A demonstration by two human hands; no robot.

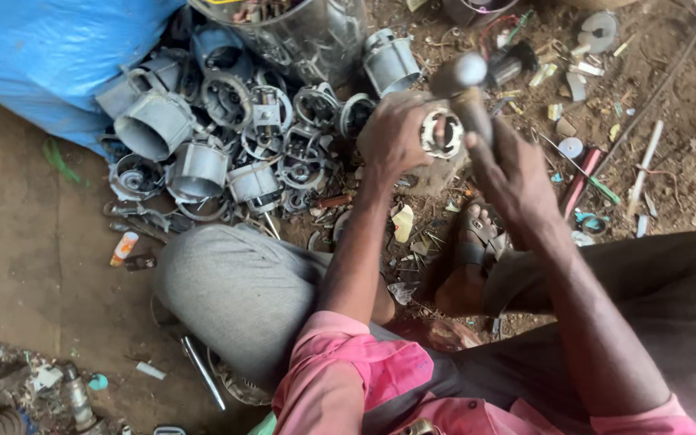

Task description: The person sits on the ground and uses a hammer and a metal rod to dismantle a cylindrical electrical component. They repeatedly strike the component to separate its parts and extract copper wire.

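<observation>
The left hand (392, 133) is clamped around a round metal motor ring (442, 134), pinning it on a stone block (437, 173) just in front of the person's sandalled foot (473, 242). The right hand (513, 173) is closed around the handle of a hammer (462, 84), whose head hangs just above the ring. Beyond the left hand lies a heap of grey motor housings (203, 145), next to a steel drum (308, 32) and a blue sack (50, 56); small scraps litter the dirt ground (670, 97) to the right.

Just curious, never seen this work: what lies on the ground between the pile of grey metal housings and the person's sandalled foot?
In the head view, small scrap litters the dirt between the pile and the foot.
</observation>
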